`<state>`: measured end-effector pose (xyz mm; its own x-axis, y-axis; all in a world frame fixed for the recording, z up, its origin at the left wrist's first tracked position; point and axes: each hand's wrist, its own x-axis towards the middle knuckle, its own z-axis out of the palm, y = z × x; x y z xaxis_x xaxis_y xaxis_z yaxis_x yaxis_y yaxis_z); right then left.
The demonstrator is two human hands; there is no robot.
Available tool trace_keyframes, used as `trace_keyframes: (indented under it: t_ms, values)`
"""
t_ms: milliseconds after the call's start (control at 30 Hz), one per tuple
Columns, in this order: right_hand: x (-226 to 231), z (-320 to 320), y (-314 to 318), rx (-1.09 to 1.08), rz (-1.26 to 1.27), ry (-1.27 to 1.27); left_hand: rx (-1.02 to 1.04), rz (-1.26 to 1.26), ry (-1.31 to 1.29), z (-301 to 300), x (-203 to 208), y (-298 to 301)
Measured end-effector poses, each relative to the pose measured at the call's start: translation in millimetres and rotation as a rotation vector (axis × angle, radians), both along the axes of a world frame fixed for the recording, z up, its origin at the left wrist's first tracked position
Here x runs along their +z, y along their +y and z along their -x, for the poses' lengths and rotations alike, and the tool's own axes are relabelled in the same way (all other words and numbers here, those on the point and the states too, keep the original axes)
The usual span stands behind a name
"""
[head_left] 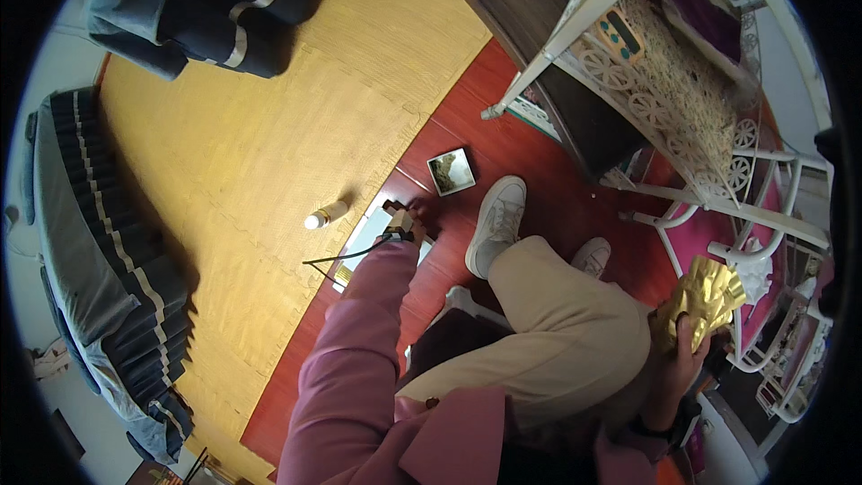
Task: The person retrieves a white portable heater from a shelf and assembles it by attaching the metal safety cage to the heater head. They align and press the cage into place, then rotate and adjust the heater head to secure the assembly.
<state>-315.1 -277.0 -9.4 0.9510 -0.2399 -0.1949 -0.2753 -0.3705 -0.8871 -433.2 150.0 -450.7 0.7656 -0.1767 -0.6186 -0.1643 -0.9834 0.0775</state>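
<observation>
My right hand (pixel 686 348) grips a crumpled gold foil bag (pixel 705 296) beside my right leg. My left hand (pixel 415 226) reaches down over a flat white rectangular thing (pixel 364 238) on the floor. Its fingers look curled near something small and dark (pixel 391 207), which I cannot make out. A band with a black cable sits at that wrist. Past the left hand, a square white-rimmed dish (pixel 451 171) holds some greenish-brown, leaf-like bits. A small white bottle (pixel 326 215) lies or stands left of the white thing; I cannot tell which.
Yellow wood-patterned mats (pixel 269 144) meet a red wooden floor (pixel 489 81). A white metal rack (pixel 646 81) with a brown board (pixel 539 18) stands at the upper right. Dark blue skirted covers (pixel 108 242) line the left. My white shoe (pixel 499 220) is close to the dish.
</observation>
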Motion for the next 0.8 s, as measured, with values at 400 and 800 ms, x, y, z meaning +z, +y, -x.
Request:
trace_keyframes:
  t_ms: [400, 800]
  values:
    - [-2.1, -2.5, 1.8, -0.032, -0.306, -0.009, -0.141, 0.075, -0.168, 76.0, 73.6, 26.3]
    - [1.0, -1.9, 5.2, -0.034, -0.232, -0.069, 0.136, -0.045, 0.167, 112.8, -17.8, 43.4]
